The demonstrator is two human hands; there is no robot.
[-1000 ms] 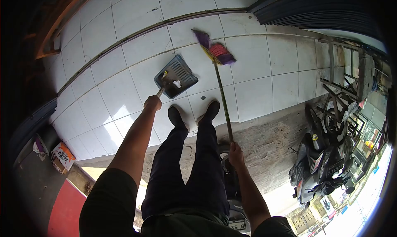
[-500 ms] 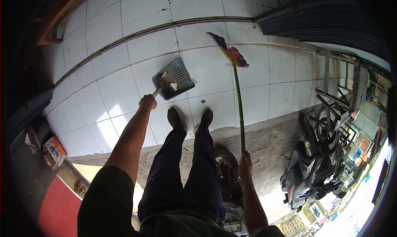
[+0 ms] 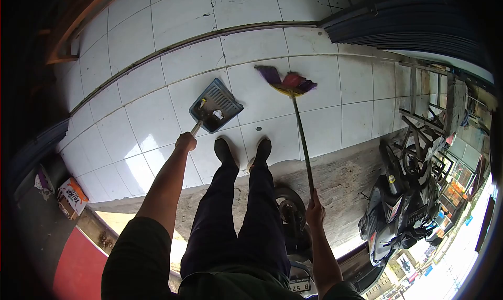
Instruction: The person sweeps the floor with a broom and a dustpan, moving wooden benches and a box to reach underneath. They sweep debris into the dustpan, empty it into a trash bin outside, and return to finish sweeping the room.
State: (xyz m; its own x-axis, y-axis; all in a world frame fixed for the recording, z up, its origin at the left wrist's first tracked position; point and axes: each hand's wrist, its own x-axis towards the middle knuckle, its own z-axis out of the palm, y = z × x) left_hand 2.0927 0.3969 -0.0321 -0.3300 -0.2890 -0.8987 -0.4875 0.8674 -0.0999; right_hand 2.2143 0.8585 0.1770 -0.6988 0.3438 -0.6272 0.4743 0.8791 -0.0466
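Observation:
My left hand (image 3: 186,141) is wrapped round the handle of a grey-blue dustpan (image 3: 225,102), which is over the white tiles left of my shoes. Crumpled white and yellow scraps (image 3: 217,113) and dark dirt lie inside the pan. In my right hand (image 3: 315,214) is the long dark stick of a broom (image 3: 299,127). Its head (image 3: 287,85), with purple and red bristles on a yellow base, is at the far end over the tiles, to the right of the dustpan and apart from it. A small dark spot (image 3: 258,128) shows on the floor ahead of my feet.
Parked motorcycles (image 3: 401,216) stand at the right, and a wheel (image 3: 290,208) is close by my right leg. A metal track (image 3: 181,44) crosses the tiles. A cardboard box (image 3: 72,197) sits at the left, above a red surface (image 3: 78,266). Wooden legs (image 3: 63,30) show at upper left.
The broom head has turned and moved slightly left and nearer, its bristles fanning out. The dustpan has shifted a little left and nearer. Both hands keep their hold.

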